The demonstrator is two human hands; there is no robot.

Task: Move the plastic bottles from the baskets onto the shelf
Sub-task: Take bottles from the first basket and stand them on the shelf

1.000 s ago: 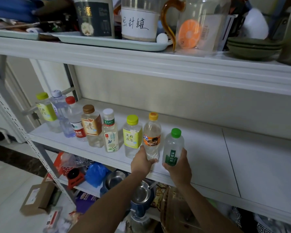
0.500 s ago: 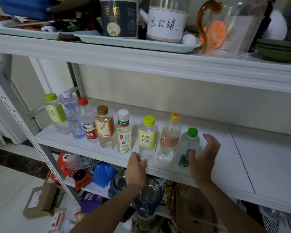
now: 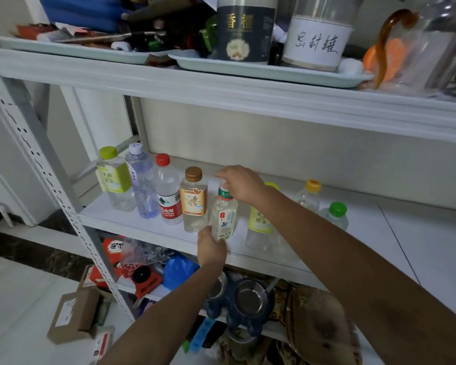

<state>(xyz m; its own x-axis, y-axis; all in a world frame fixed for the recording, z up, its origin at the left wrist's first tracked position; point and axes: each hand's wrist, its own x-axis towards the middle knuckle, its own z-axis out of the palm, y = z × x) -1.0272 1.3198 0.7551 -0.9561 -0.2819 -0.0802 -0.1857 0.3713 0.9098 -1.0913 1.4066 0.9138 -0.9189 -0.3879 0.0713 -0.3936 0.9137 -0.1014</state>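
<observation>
Several plastic bottles stand in a row on the white middle shelf [image 3: 419,248]. My right hand [image 3: 241,183] grips the top of the white-capped bottle with a green neck label [image 3: 225,219], covering its cap. My left hand [image 3: 211,248] touches that bottle's base from the front. To its left stand the brown-capped bottle [image 3: 194,200] and the red-capped bottle [image 3: 167,191]. On its right is the yellow-labelled bottle [image 3: 259,222], partly behind my right forearm, then the orange-capped bottle [image 3: 309,194] and the green-capped bottle [image 3: 336,214].
The upper shelf holds trays [image 3: 261,71], two jars and a glass pitcher [image 3: 416,46]. The lower shelf carries steel bowls [image 3: 249,301], bags and a woven basket [image 3: 324,327]. A cardboard box [image 3: 74,316] lies on the floor at left.
My right hand left the green-capped bottle and moved left onto the top of the white-capped bottle. My left hand rose to that bottle's base. The camera has shifted left and closer.
</observation>
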